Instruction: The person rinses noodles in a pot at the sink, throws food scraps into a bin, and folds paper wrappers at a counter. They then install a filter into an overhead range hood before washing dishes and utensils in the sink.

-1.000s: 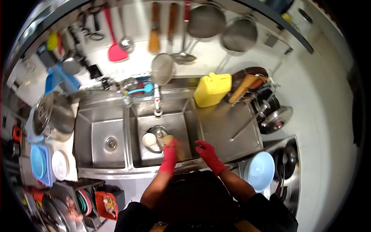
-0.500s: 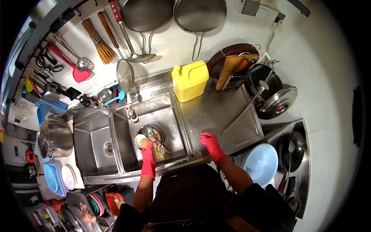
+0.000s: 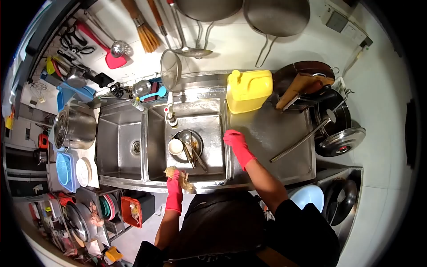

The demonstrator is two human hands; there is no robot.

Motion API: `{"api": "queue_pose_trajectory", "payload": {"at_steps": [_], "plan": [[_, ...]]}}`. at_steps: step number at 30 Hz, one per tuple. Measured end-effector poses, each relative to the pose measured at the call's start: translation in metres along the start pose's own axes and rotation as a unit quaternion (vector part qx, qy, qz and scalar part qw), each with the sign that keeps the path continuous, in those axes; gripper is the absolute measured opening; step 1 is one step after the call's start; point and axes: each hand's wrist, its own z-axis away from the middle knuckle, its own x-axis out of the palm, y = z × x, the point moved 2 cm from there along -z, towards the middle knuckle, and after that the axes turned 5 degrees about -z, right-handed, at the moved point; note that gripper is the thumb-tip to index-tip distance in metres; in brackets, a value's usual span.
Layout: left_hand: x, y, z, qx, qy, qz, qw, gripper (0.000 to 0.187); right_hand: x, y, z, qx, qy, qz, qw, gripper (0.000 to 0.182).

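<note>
Both hands wear red rubber gloves. My left hand [image 3: 174,192] is closed on a crumpled, brownish translucent clump [image 3: 186,181] at the front rim of the sink. My right hand [image 3: 235,139] is over the divider between the sink and the metal drainboard, its fingers curled in; whether it holds anything is hidden. Inside the right basin [image 3: 160,151] a dark round pan [image 3: 199,138] holds a white cup [image 3: 175,147], a ladle [image 3: 185,136] and several other utensils. The faucet [image 3: 171,118] stands at the basin's back edge.
A yellow jug [image 3: 250,92] stands behind the drainboard [image 3: 267,133], where a long rod [image 3: 298,144] lies. Left are a second basin [image 3: 118,155] and a steel pot [image 3: 82,129]. An orange bin [image 3: 131,212] is low at the left; a blue bowl [image 3: 308,196] is right.
My left hand has moved out of the basin towards its front edge with the clump. The cup and utensils remain in the pan. The whole view has shifted.
</note>
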Motion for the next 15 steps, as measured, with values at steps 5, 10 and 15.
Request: {"api": "queue_pose_trajectory", "payload": {"at_steps": [5, 10, 15], "plan": [[-0.002, 0.006, -0.007, 0.005, -0.029, -0.002, 1.0, 0.033, 0.047, -0.045, 0.042, -0.208, 0.017, 0.133, 0.969, 0.024], [0.011, 0.01, -0.018, 0.014, -0.04, -0.02, 0.999, 0.031, 0.057, 0.006, 0.064, -0.3, -0.083, 0.302, 0.901, 0.025], [0.041, 0.013, -0.031, 0.01, -0.064, -0.06, 0.996, 0.03, 0.045, -0.036, 0.092, 0.085, -0.142, -0.104, 0.981, 0.028]]}}
